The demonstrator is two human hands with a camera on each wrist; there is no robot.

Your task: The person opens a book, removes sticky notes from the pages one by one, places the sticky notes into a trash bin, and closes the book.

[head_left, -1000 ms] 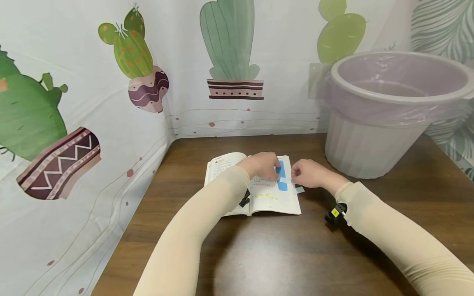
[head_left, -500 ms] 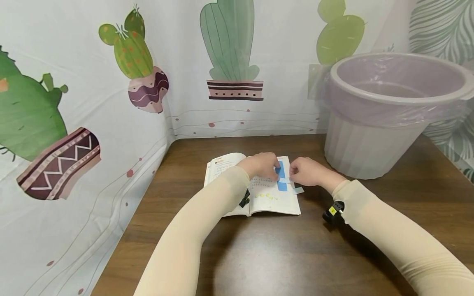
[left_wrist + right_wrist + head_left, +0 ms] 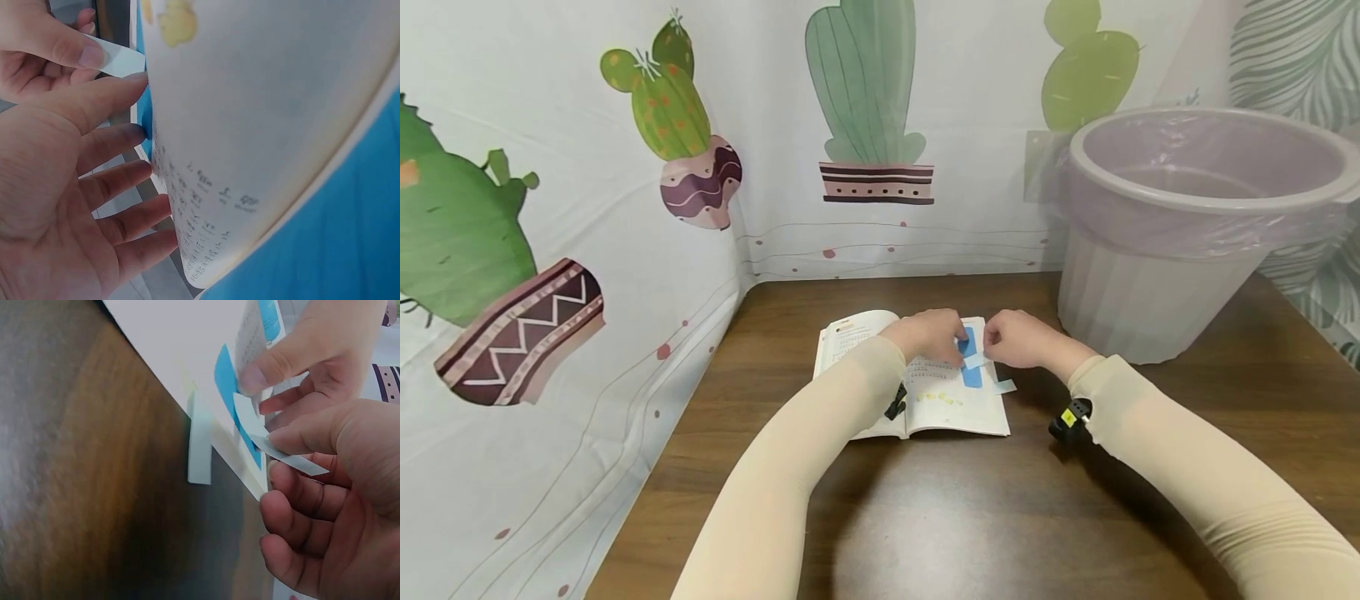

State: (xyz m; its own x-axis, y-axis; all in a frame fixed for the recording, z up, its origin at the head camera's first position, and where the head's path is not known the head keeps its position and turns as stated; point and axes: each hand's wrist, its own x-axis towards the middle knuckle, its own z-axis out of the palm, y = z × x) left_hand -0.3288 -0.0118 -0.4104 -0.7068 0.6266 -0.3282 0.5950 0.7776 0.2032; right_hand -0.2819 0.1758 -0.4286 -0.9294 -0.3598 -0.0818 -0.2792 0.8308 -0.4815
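An open book (image 3: 947,421) lies on the wooden table. My left hand (image 3: 931,335) rests across its right page, fingers fairly straight, the tips at the page in the left wrist view. Its thumb is beside a blue printed block (image 3: 972,377). Between thumb and fingertips, my right hand (image 3: 1024,340) pinches a pale paper strip (image 3: 249,419). The strip bends, and its far end overlaps the blue block close to the left thumb. A second pale strip (image 3: 200,453) sticks out past the page's outer edge. My left forearm hides part of the left page.
A large pale bin (image 3: 1142,300) with a plastic liner stands at the back right, beyond my right hand. A cactus-print cloth (image 3: 880,237) hangs behind the table (image 3: 940,517). A small black camera (image 3: 1070,419) sits on my right wrist.
My right hand has shifted slightly up and to the left, tilting the paper strip upward at its right end. The left hand and the book stay put.
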